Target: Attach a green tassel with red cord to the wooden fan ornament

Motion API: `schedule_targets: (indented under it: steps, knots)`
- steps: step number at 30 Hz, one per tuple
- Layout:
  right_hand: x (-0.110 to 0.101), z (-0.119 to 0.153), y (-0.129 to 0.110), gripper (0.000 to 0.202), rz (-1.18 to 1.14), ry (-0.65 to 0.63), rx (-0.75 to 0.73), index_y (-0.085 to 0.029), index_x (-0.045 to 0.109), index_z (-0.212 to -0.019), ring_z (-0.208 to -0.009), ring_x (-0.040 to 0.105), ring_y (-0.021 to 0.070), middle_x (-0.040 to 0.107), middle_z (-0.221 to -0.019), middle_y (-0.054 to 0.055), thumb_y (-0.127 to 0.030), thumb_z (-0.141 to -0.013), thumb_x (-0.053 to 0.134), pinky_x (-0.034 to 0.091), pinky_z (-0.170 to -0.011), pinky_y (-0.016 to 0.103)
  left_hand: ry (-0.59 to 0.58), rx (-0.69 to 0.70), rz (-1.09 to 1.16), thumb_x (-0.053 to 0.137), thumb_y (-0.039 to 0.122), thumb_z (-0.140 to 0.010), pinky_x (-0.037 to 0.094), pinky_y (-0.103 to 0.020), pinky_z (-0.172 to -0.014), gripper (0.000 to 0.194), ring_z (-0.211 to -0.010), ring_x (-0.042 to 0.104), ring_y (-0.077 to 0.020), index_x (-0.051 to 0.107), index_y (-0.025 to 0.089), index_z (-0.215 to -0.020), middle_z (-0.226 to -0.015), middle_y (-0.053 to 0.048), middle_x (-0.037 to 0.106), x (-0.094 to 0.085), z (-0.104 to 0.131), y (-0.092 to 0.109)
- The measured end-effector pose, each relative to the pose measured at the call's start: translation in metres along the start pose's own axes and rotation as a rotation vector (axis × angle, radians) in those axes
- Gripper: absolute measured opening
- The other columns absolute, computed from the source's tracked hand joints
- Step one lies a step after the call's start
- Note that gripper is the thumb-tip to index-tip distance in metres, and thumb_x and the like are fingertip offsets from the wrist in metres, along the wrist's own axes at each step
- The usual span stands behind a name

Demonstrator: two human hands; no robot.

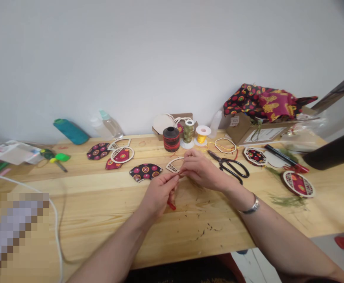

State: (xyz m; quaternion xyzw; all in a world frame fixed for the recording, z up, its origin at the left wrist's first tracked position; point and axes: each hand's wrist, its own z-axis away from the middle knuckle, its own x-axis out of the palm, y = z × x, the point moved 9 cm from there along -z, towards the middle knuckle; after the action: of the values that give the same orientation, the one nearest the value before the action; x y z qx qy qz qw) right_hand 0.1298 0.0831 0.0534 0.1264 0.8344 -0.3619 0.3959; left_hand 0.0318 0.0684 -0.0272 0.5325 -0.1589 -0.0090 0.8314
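My left hand (161, 191) and my right hand (200, 169) meet over the middle of the table. Both are closed, with fingertips pinched together around a thin reddish cord, mostly hidden by the fingers. A bright red end of the cord (171, 204) hangs below my left hand. Just behind the fingers lies a pale fan-shaped wooden frame (173, 165), partly covered by my right hand. To the left of my hands is a dark patterned fabric fan piece (146, 172). Black-handled scissors (231, 167) lie to the right of my right hand.
Spools of red-black thread (171, 140), green thread (189, 133) and yellow thread (202, 137) stand at the back. A cardboard box (248, 133) with fabric sits back right. Finished-looking round ornaments (298, 184) lie right; a white cable (56, 224) crosses the left side.
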Motion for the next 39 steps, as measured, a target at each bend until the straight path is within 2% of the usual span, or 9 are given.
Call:
schedule_targets:
  steps: [8, 13, 16, 21, 23, 29, 31, 35, 39]
  knots:
    - [-0.003, 0.001, 0.005, 0.013, -0.015, 0.056, -0.025, -0.018, 0.066, -0.081, -0.091, 0.047, 0.019, 0.058, -0.078, 0.005, -0.018, -0.088, 0.055, 0.041, -0.084, 0.035, 0.093, 0.031, -0.03, 0.077, 0.041, -0.057, 0.016, -0.015, -0.032, 0.036, -0.036, 0.023, -0.002, 0.072, 0.01, -0.075, -0.044, 0.01, 0.032, -0.01, -0.003, 0.001]
    - [-0.01, 0.0, 0.009, 0.016, 0.048, 0.128, -0.045, -0.018, 0.064, -0.1, -0.101, 0.05, 0.0203, 0.064, -0.105, 0.008, -0.017, -0.09, 0.051, 0.042, -0.091, 0.038, 0.134, 0.026, -0.02, 0.078, 0.04, -0.056, 0.015, -0.016, -0.032, 0.035, -0.034, 0.021, -0.0014, 0.072, 0.011, -0.073, -0.044, 0.009, 0.034, -0.015, -0.004, 0.0]
    - [-0.023, 0.003, 0.027, 0.018, 0.271, 0.115, 0.182, -0.015, 0.064, -0.101, -0.098, 0.054, 0.0226, 0.063, -0.105, 0.012, -0.015, -0.089, 0.051, 0.044, -0.086, 0.038, 0.138, 0.037, -0.001, 0.077, 0.04, -0.057, 0.015, -0.016, -0.033, 0.033, -0.035, 0.022, -0.0017, 0.071, 0.011, -0.074, -0.044, 0.009, 0.034, -0.017, -0.005, 0.001]
    - [-0.038, 0.041, 0.056, 0.015, 0.689, -0.261, 0.596, -0.009, 0.065, -0.088, -0.082, 0.061, 0.0249, 0.065, -0.088, 0.017, -0.01, -0.084, 0.051, 0.044, -0.072, 0.033, 0.136, 0.04, 0.039, 0.077, 0.039, -0.059, 0.014, -0.016, -0.034, 0.034, -0.036, 0.019, -0.0018, 0.071, 0.011, -0.076, -0.043, 0.011, 0.03, -0.02, -0.006, 0.0]
    - [-0.046, 0.06, 0.06, 0.018, 0.756, -0.31, 0.68, -0.007, 0.065, -0.091, -0.081, 0.063, 0.0256, 0.065, -0.087, 0.018, -0.006, -0.082, 0.049, 0.044, -0.071, 0.033, 0.135, 0.04, 0.061, 0.077, 0.039, -0.058, 0.014, -0.016, -0.035, 0.034, -0.037, 0.018, -0.0018, 0.07, 0.011, -0.076, -0.044, 0.011, 0.03, -0.02, -0.006, 0.0]
    - [-0.051, 0.107, 0.072, 0.027, 0.787, -0.347, 0.875, -0.002, 0.061, -0.104, -0.094, 0.062, 0.0272, 0.065, -0.097, 0.021, -0.004, -0.081, 0.046, 0.044, -0.08, 0.032, 0.129, 0.032, 0.066, 0.076, 0.038, -0.057, 0.013, -0.016, -0.036, 0.033, -0.038, 0.02, -0.0019, 0.069, 0.01, -0.075, -0.045, 0.01, 0.032, -0.018, -0.004, 0.002]
    - [-0.051, 0.112, 0.074, 0.03, 0.768, -0.343, 0.91, -0.002, 0.06, -0.107, -0.097, 0.061, 0.0268, 0.064, -0.102, 0.021, -0.004, -0.08, 0.046, 0.043, -0.083, 0.032, 0.137, 0.033, 0.056, 0.076, 0.039, -0.057, 0.012, -0.016, -0.036, 0.035, -0.037, 0.02, -0.002, 0.069, 0.01, -0.075, -0.045, 0.01, 0.031, -0.019, -0.003, 0.002]
    - [-0.058, 0.114, 0.076, 0.024, 0.715, -0.313, 0.958, -0.004, 0.061, -0.097, -0.094, 0.061, 0.0268, 0.063, -0.098, 0.021, -0.009, -0.078, 0.049, 0.043, -0.08, 0.031, 0.141, 0.038, 0.044, 0.075, 0.04, -0.058, 0.014, -0.016, -0.036, 0.037, -0.038, 0.02, -0.002, 0.07, 0.009, -0.078, -0.045, 0.01, 0.032, -0.019, -0.002, 0.001]
    - [-0.065, 0.115, 0.072, 0.021, 0.522, -0.144, 0.956, -0.012, 0.057, -0.093, -0.082, 0.06, 0.0239, 0.063, -0.091, 0.014, -0.019, -0.073, 0.054, 0.043, -0.069, 0.03, 0.159, 0.036, 0.042, 0.075, 0.038, -0.059, 0.015, -0.016, -0.036, 0.036, -0.039, 0.022, -0.0025, 0.07, 0.009, -0.077, -0.046, 0.009, 0.034, -0.02, -0.002, 0.0]
